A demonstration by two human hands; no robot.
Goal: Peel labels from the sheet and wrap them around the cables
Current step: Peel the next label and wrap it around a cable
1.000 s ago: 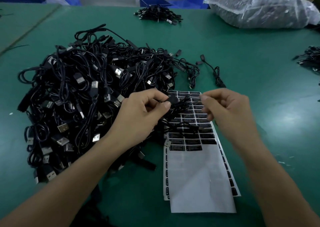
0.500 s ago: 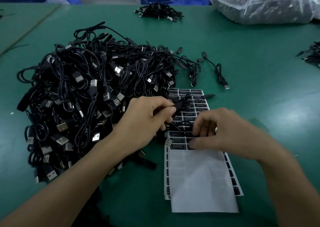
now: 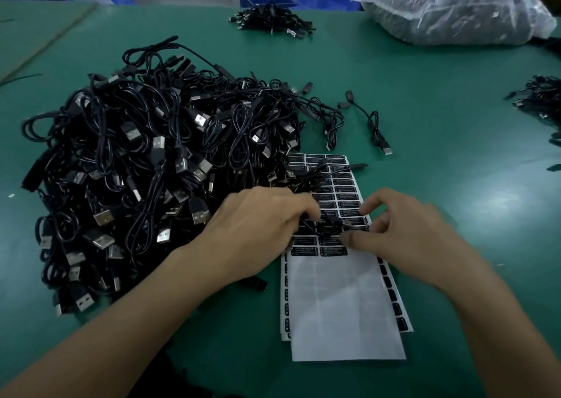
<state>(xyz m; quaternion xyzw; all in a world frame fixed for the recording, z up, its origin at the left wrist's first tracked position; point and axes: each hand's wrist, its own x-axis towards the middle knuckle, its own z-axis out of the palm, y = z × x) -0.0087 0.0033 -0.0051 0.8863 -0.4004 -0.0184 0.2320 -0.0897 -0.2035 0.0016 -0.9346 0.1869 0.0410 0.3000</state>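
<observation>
A label sheet lies on the green table, black labels on its upper half and bare white backing below. My left hand pinches a thin black cable low over the sheet. My right hand sits just right of it, thumb and fingertips curled at a black label on the sheet's right column beside the cable's end. Whether the label is lifted off is hidden by the fingers. The cable's other end trails across the sheet's top.
A large heap of black USB cables fills the table's left half and touches the sheet. A lone cable lies behind the sheet. Smaller bundles sit far back and at the right edge. A plastic bag is at back right.
My left hand has lowered the cable down toward the sheet. My right hand came from the raised cable end down to the labels, then closer to the left hand.
</observation>
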